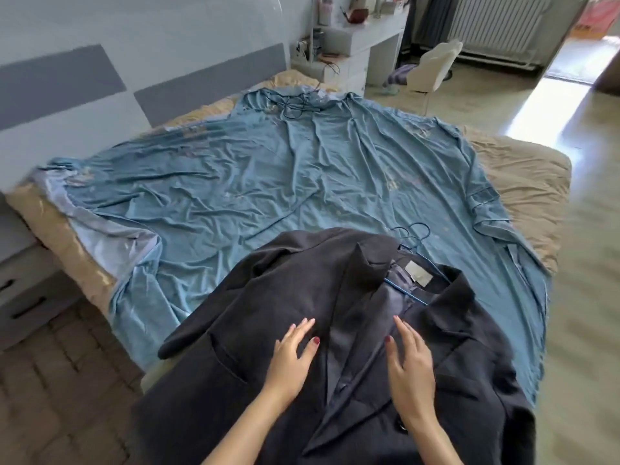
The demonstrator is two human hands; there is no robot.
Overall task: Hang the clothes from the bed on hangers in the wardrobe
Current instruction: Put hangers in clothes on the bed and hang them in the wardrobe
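A dark navy blazer [275, 297] lies front-up on the near end of the bed, its collar pointing away from me. A blue wire hanger [407, 292] sits inside its neck, the hook [417, 233] sticking out past the collar onto the blue sheet [268, 182]. My left hand [292, 357] lies flat with straight fingers on the left front panel. My right hand [407, 364] lies flat on the right lapel. Neither hand grips anything. More blue hangers [297, 107] lie at the far end of the bed.
The bed [523, 182] has a beige cover under the wrinkled sheet. A white nightstand [20, 290] stands at the left. A white desk [362, 38], a chair [432, 67] and a radiator [496, 25] are at the back. Open floor runs along the right.
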